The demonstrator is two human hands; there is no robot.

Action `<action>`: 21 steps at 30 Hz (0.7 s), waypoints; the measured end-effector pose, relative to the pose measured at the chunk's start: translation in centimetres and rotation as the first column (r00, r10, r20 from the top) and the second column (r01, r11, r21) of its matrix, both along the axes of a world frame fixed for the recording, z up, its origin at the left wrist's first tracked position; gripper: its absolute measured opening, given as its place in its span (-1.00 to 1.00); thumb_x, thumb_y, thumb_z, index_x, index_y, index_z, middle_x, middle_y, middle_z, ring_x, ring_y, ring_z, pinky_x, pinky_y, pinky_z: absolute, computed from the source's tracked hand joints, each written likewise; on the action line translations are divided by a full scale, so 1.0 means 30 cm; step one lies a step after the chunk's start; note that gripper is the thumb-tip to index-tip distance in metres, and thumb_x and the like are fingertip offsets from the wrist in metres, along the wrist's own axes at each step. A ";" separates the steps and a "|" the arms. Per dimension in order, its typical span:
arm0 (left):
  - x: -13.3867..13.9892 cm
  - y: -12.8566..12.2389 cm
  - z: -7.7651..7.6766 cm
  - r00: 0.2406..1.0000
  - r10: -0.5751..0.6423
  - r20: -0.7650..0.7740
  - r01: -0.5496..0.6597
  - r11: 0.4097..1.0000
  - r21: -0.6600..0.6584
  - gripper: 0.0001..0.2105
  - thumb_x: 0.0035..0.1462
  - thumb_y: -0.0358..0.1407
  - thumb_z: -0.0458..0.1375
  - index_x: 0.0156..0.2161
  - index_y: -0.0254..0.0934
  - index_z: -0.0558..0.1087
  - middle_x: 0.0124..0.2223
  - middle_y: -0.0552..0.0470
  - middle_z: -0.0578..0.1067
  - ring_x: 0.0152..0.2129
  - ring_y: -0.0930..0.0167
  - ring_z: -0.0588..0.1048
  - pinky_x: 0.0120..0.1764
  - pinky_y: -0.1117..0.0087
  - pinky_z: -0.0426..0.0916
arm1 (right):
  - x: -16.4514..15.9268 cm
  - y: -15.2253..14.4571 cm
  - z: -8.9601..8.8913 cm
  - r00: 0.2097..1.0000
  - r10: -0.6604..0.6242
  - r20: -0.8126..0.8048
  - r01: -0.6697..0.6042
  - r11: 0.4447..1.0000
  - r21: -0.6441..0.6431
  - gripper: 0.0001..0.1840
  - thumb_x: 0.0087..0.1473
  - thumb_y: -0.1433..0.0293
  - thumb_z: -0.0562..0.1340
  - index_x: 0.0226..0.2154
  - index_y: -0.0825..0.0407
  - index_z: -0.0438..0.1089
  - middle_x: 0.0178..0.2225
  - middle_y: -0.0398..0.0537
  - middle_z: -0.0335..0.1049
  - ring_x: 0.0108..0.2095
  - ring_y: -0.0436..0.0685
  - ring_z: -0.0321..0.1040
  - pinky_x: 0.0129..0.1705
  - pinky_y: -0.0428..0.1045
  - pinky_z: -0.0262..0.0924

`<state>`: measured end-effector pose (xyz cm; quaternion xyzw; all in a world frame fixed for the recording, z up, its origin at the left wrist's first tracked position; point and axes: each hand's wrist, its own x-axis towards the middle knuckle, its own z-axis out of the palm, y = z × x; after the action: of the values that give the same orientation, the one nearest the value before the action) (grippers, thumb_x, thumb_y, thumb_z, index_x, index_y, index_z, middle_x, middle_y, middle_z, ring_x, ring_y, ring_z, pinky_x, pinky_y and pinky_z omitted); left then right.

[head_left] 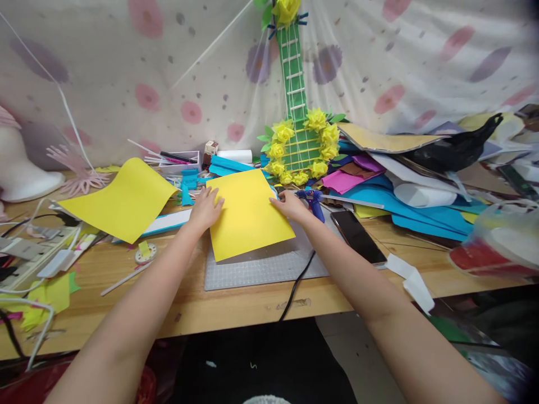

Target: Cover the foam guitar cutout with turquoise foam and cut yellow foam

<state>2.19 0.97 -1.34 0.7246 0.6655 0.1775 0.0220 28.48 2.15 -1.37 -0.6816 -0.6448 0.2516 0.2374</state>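
A sheet of yellow paper (250, 219) lies at a slant over a grey cutting mat (252, 274), its near edge slightly raised. At the sheet's left edge, my left hand (207, 209) grips it with the fingertips on top. On the right edge, my right hand (290, 205) holds the paper between thumb and fingers, which are partly hidden. A small white and blue item (274, 193) shows beside the right fingertips; I cannot make out what it is. Just right of that hand lies a blue hot glue gun (314, 203).
A green paper guitar (295, 95) with yellow flowers leans at the back. Another yellow sheet (126, 202) curls at left, near a tape roll (145, 253). To the right are a phone (357, 237), stacked blue sheets (429, 216) and a bagged red cup (492, 255). A black cable (297, 283) crosses the table edge.
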 end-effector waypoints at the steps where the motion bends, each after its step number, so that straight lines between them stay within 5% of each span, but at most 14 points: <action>1: 0.013 -0.009 -0.007 0.999 -0.032 -0.033 0.030 0.998 -0.047 -0.50 0.22 -0.19 -0.09 0.19 -0.44 0.21 0.27 -0.29 0.16 0.25 0.12 0.04 0.22 0.06 -0.03 | -0.007 0.007 -0.005 1.000 -0.012 0.015 0.012 1.000 0.000 -0.61 0.03 0.16 0.20 -0.16 0.07 0.31 -0.16 0.14 0.45 -0.15 0.24 0.41 -0.21 0.03 0.24; 5: 0.068 -0.043 -0.033 0.989 -0.113 -0.096 0.098 0.983 -0.152 -0.43 0.24 -0.10 -0.13 0.25 -0.44 0.12 0.32 -0.31 0.04 0.28 0.11 -0.05 0.23 0.01 -0.12 | -0.006 0.015 -0.023 0.999 -0.036 0.002 0.036 0.999 -0.012 -0.76 0.05 0.27 0.17 -0.22 0.04 0.34 -0.17 0.06 0.47 -0.19 0.18 0.41 -0.22 0.01 0.23; 14: 0.098 -0.046 -0.042 0.989 -0.110 -0.097 0.098 0.988 -0.122 -0.40 0.25 -0.07 -0.15 0.26 -0.45 0.10 0.32 -0.32 0.03 0.28 0.13 -0.06 0.23 0.06 -0.10 | -0.001 -0.023 0.012 0.995 -0.048 0.088 0.048 0.999 0.003 -0.83 0.06 0.27 0.17 -0.34 0.03 0.34 -0.22 0.04 0.46 -0.20 0.19 0.39 -0.24 0.00 0.19; 21: 0.102 -0.053 -0.045 0.989 -0.086 -0.122 0.072 0.990 -0.119 -0.41 0.26 -0.07 -0.20 0.26 -0.44 0.10 0.32 -0.29 0.03 0.28 0.15 -0.05 0.24 0.09 -0.10 | -0.024 -0.060 0.066 0.994 -0.029 0.109 0.017 0.994 0.104 -0.71 0.07 0.32 0.16 -0.13 0.03 0.23 -0.30 -0.02 0.44 -0.29 0.16 0.37 -0.27 -0.01 0.15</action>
<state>5.25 -0.62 -2.69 0.7578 0.6454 0.0915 0.0281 27.75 0.35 0.63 -0.6886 -0.6611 0.1773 0.2393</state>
